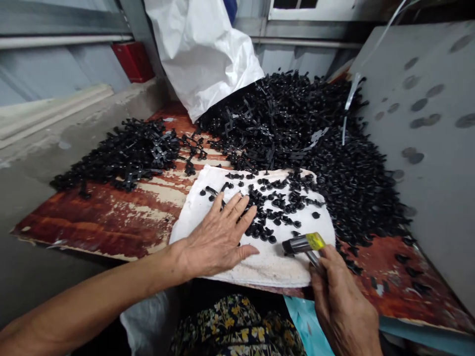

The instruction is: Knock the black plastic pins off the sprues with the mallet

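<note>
My left hand (222, 237) lies with its fingers stretched out over a folded white cloth (237, 272), the fingertips at the edge of small black plastic parts (267, 217) scattered there. These parts have round heads; some are still joined by strips. In my right hand (345, 296) is a small hammer (297, 244) with a dark cylindrical head and a yellow end. Its metal handle runs into my closed fingers. The head is low over the cloth's right side, close to a few black parts; whether it touches them I cannot tell.
A large heap of black parts (356, 188) fills the back and right of the worn red board (148, 217). A smaller pile (129, 153) sits at left. A white sack (208, 54) stands behind. A grey panel (434, 163) borders the right side.
</note>
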`<action>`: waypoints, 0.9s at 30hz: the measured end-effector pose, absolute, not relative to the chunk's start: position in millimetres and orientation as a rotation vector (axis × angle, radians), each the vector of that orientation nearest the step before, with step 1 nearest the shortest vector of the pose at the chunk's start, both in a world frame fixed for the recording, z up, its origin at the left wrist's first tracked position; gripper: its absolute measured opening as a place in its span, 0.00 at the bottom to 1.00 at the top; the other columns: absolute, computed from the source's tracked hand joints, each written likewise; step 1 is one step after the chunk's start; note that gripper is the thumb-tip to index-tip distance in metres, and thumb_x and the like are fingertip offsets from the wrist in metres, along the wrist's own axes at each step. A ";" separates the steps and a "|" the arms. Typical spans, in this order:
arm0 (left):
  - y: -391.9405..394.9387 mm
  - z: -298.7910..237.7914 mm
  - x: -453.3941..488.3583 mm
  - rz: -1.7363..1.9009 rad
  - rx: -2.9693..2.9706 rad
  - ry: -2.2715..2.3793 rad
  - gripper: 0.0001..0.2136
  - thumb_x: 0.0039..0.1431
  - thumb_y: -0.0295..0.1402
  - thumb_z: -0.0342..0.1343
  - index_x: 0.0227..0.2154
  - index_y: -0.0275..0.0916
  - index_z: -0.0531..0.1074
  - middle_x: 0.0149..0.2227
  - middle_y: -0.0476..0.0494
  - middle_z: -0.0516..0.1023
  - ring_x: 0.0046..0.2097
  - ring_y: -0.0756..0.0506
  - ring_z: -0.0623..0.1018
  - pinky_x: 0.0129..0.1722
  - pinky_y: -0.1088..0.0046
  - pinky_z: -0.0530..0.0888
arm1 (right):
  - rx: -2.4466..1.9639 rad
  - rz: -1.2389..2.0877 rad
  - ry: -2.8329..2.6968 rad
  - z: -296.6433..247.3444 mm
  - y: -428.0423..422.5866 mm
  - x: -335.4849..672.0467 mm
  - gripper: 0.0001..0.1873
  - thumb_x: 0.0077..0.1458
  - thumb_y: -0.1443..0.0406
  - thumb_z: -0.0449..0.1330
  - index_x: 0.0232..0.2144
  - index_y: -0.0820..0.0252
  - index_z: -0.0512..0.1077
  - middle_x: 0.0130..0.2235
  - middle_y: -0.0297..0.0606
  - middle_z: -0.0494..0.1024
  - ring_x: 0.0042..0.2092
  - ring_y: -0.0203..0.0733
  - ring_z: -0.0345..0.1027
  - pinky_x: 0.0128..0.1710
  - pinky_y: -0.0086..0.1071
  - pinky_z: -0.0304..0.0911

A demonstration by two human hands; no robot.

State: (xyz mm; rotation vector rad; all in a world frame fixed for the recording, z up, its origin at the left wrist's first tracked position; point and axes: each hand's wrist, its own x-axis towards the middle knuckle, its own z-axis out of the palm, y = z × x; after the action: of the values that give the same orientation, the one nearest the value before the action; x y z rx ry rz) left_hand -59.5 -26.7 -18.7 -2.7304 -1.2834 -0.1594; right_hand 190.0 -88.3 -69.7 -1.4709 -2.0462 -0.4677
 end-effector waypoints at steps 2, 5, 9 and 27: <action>-28.6 -21.9 -44.9 -0.104 -2.776 -1.266 0.40 0.62 0.58 0.39 0.64 0.26 0.53 0.66 0.21 0.55 0.68 0.27 0.54 0.63 0.41 0.47 | -1.482 -0.459 -2.042 -69.2 -88.5 189.4 0.13 0.68 0.64 0.43 0.39 0.62 0.66 0.49 0.59 0.78 0.49 0.57 0.76 0.42 0.43 0.75; -22.9 -22.0 -30.1 -0.083 -2.848 -1.221 0.43 0.60 0.61 0.37 0.65 0.26 0.52 0.67 0.20 0.52 0.68 0.26 0.52 0.63 0.41 0.46 | -1.488 -0.461 -2.044 -67.9 -89.0 189.6 0.12 0.67 0.65 0.43 0.39 0.63 0.66 0.48 0.61 0.78 0.49 0.58 0.76 0.42 0.44 0.75; -10.4 -19.5 -13.5 -0.091 -2.990 -1.049 0.44 0.60 0.61 0.36 0.66 0.26 0.50 0.67 0.20 0.51 0.68 0.26 0.51 0.63 0.41 0.47 | -1.484 -0.466 -2.047 -70.5 -89.5 192.7 0.11 0.67 0.66 0.44 0.41 0.64 0.66 0.49 0.61 0.78 0.49 0.59 0.75 0.41 0.45 0.75; -5.1 -17.3 -70.4 -0.099 -2.914 -1.179 0.39 0.61 0.57 0.44 0.67 0.35 0.48 0.69 0.26 0.49 0.69 0.29 0.49 0.63 0.37 0.43 | -1.498 -0.364 -2.013 -73.2 -89.9 193.3 0.09 0.65 0.67 0.46 0.42 0.64 0.65 0.52 0.61 0.76 0.53 0.59 0.72 0.47 0.48 0.72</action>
State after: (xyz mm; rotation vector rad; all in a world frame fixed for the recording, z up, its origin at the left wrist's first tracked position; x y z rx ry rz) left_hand -70.4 -5.1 -17.3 -2.9140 -1.1789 -0.0990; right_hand 193.3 -89.9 -73.2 -1.4982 -2.0132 -0.3642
